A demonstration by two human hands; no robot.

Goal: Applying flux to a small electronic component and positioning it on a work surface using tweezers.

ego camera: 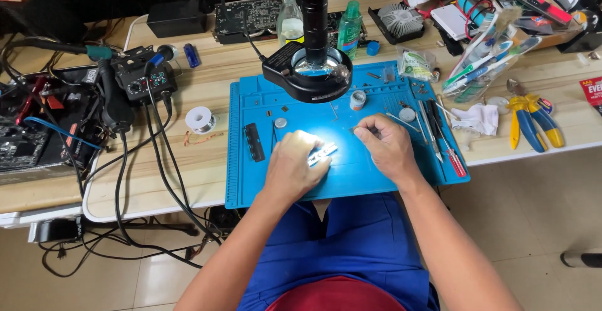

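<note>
My left hand (295, 167) rests on the blue work mat (251, 185) and holds down a small bright metal part (322, 153) lit from above. My right hand (384, 147) is just right of that part, fingers pinched on a thin tool, probably tweezers (357, 128), whose tip points left toward the part. A black microscope with a ring light (310, 66) hangs over the mat just beyond both hands.
Screwdrivers and tweezers (439, 135) lie at the mat's right edge. A solder spool (200, 120), a hot-air station (147, 79) and cables sit on the left. Yellow-blue pliers (530, 120), a white cloth (476, 118), bottles (350, 27) and circuit boards crowd the back and right.
</note>
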